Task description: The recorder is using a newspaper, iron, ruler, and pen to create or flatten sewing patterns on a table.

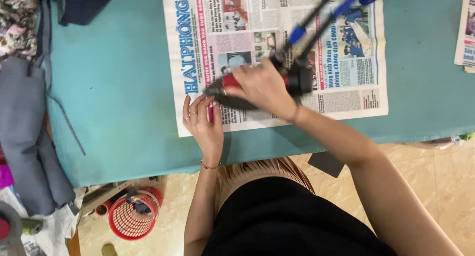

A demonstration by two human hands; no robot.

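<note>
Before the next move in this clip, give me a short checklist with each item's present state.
1. Right hand grips the red and black iron: ok, fingers wrapped over its handle.
2. Left hand holds the newspaper flat at its near edge: ok.
3. Left fingers apart from the iron: not ok, they lie right beside its tip.
4. Iron's cord free of snags: cannot tell, it is blurred and runs out of view.
5. Newspaper fully on the teal table cover: ok.
6. Iron's sole touching the paper: cannot tell, the hand hides it.
</note>
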